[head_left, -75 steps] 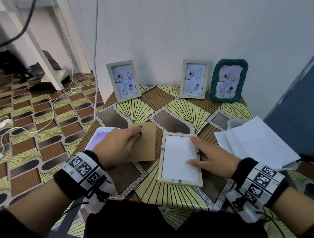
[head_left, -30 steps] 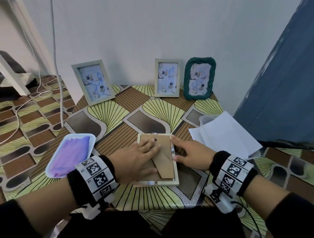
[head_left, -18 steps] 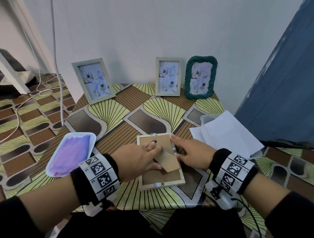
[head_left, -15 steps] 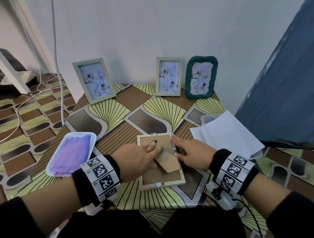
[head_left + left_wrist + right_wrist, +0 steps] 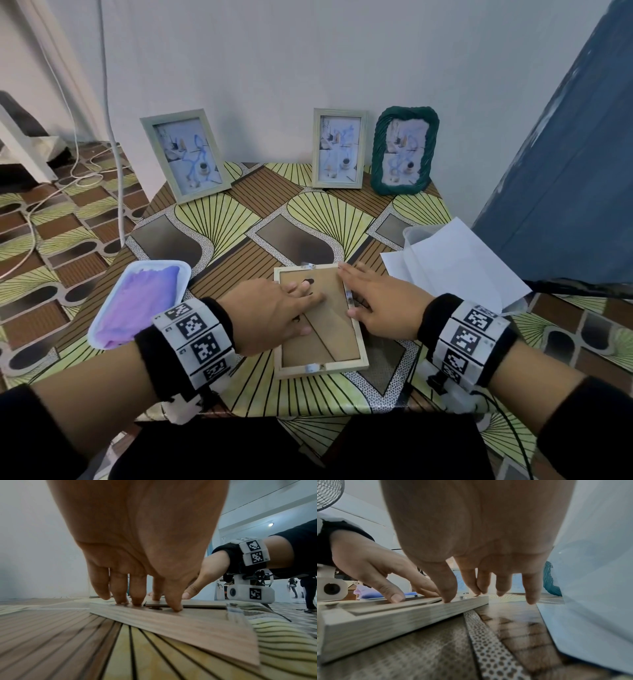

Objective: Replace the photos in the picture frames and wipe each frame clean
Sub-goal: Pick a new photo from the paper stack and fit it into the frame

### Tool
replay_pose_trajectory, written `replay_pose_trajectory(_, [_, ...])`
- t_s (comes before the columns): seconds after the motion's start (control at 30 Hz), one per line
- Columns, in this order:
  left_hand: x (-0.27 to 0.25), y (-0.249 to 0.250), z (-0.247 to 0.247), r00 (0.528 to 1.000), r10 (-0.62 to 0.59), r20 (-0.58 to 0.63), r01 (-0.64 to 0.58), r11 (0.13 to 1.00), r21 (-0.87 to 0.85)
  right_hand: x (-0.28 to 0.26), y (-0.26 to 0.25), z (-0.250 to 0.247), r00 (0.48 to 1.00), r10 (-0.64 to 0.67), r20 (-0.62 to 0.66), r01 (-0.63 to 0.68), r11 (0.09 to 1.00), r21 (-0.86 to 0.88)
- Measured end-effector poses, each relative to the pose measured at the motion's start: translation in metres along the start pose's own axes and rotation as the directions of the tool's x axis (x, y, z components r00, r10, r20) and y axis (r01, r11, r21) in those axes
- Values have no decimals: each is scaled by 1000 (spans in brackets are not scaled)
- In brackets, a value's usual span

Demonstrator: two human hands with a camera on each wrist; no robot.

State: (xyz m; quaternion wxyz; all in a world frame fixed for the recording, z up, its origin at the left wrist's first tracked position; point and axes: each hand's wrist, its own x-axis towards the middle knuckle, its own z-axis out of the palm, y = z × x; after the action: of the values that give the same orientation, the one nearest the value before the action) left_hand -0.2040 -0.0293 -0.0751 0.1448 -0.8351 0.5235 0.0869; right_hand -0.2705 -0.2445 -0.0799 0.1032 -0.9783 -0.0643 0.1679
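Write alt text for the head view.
Both hands, left and right, press flat on the brown cardboard backing of a pale wooden picture frame lying face-down on a patterned table. Three framed photos stand behind.

A picture frame (image 5: 320,366) lies face down near the table's (image 5: 219,222) front edge, a tray (image 5: 102,329) holding a cloth (image 5: 137,308) to its left and paper sheets (image 5: 462,260) at the right edge. Three upright frames, (image 5: 186,154), (image 5: 339,149) and (image 5: 404,150), line the back edge.
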Motion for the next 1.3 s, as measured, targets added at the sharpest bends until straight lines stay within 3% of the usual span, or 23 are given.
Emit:
replay_pose_trajectory(0.37, [-3, -7, 7, 1000, 14, -17, -16, 994, -108, 9, 0, -5, 998, -17, 65, 33, 968, -249])
replay_pose_trajectory(0.53, [-2, -6, 8, 998, -57, -7, 56, 992, -112, 8, 1, 0, 997, -24, 68, 31, 994, -102])
replay_pose_trajectory(0.63, [-4, -10, 4, 998, -62, 4, 61, 974, -216, 3, 1, 1, 999, -27, -45, 27, 999, 17])
replay_pose_trajectory(0.7, [-10, -14, 1, 997, -66, -48, 48, 950, -310, -4, 2, 1, 988, -12, -156, 21, 998, 56])
replay_pose_trajectory(0.77, [-21, -17, -1, 972, -138, -190, 53, 918, -394, -12, 3, 1, 972, -10, -234, 30, 996, 82])
replay_pose_trajectory(0.83, [-33, -19, 1, 929, -211, -303, 59, 894, -444, -19, 2, 3, 964, -19, -265, 46, 994, 98])
replay_pose_trajectory(0.9, [-45, -21, 7, 911, -232, -342, 49, 882, -469, -26, 1, 8, 968, -26, -249, 45, 996, 74])
replay_pose_trajectory(1.07, [-63, -20, 26, 938, -267, -222, 141, 877, -459, -30, -1, 12, 975, -7, -222, 10, 1000, 12])
replay_pose_trajectory(1.2, [-62, -14, 35, 984, -168, -56, 142, 937, -318, -24, -2, 14, 981, 1, -193, 1, 1000, 8])
replay_pose_trajectory(1.3, [-58, -12, 38, 984, -177, -33, 162, 950, -265, -22, -2, 13, 983, 3, -181, 0, 1000, 12])
